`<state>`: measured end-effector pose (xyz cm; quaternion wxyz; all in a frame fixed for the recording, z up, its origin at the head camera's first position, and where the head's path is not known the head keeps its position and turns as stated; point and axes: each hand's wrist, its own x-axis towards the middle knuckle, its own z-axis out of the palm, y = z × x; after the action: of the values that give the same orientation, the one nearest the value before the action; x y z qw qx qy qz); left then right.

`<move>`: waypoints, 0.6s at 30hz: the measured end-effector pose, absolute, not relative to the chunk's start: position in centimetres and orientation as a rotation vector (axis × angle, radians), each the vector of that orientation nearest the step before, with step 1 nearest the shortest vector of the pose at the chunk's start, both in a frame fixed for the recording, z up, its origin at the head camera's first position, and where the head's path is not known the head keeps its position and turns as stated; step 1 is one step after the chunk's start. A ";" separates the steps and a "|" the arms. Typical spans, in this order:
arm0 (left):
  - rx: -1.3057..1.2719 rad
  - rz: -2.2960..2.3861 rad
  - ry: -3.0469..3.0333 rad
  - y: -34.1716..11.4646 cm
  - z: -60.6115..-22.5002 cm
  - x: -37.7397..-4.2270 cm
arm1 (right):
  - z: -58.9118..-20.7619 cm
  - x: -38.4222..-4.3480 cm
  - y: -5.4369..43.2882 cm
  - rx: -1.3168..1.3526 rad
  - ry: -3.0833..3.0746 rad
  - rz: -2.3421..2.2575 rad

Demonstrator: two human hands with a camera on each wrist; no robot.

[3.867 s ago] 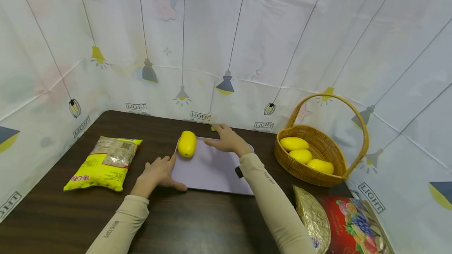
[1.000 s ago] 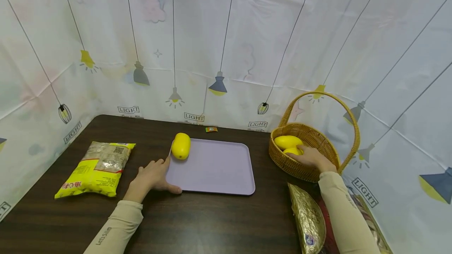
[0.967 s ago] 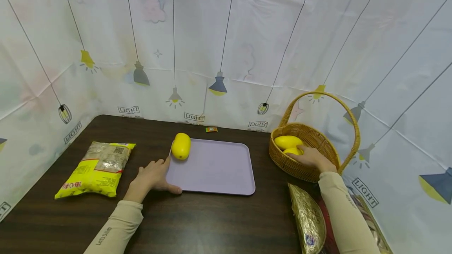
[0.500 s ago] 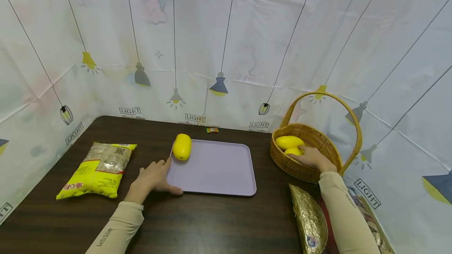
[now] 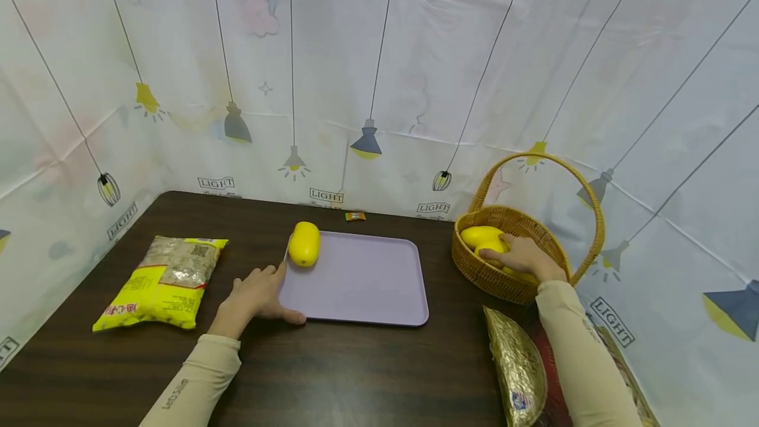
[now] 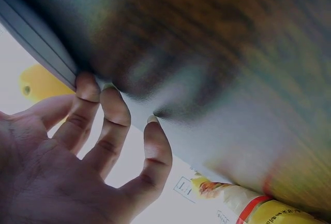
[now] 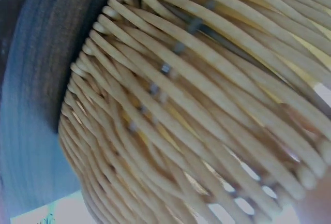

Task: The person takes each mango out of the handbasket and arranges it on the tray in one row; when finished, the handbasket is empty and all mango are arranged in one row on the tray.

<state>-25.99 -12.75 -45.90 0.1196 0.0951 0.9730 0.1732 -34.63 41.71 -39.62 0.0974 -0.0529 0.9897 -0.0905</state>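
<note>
In the head view my right hand (image 5: 522, 259) reaches into the wicker basket (image 5: 495, 285) and grips a yellow mango (image 5: 489, 245) between thumb and fingers. Another mango (image 5: 474, 234) lies beside it, and a third shows partly under the hand. The right wrist view is filled by the basket's woven side (image 7: 170, 94), which hides the fingers. My left hand (image 5: 255, 298) rests at the left corner of a lilac tray (image 5: 362, 279), thumb along its near edge. Its fingertips touch the dark table in the left wrist view. One mango (image 5: 304, 244) lies on the tray's far left corner.
A yellow snack bag (image 5: 163, 282) lies left of the left hand. Behind the tray is a small wrapped candy (image 5: 355, 216). A gold foil package (image 5: 517, 368) and a red box (image 5: 551, 381) lie at the right front, partly under the right forearm. A printed curtain stands behind the table.
My right hand has gone from the tray's far edge into the basket. Over the last half second it has shifted a mango slightly up within the basket. The left hand stays at the tray.
</note>
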 end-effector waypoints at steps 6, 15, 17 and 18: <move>0.271 0.513 2.840 -12.8 -46.0 -26.2 | -38.6 -34.7 41.4 -0.179 2.951 -0.268; 0.281 0.500 2.844 -12.8 -45.6 -25.9 | -37.5 -34.7 41.3 -0.225 2.995 -0.244; 0.284 0.498 2.843 -12.7 -45.6 -25.9 | -37.4 -34.7 41.3 -0.220 2.999 -0.241; 0.284 0.497 2.841 -12.7 -45.6 -25.9 | -37.3 -34.6 41.3 -0.217 3.000 -0.244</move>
<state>-25.89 -12.71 -45.56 0.1213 0.0974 0.9731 0.1702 -34.64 41.28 -37.28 0.0618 -0.0719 0.9922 -0.0806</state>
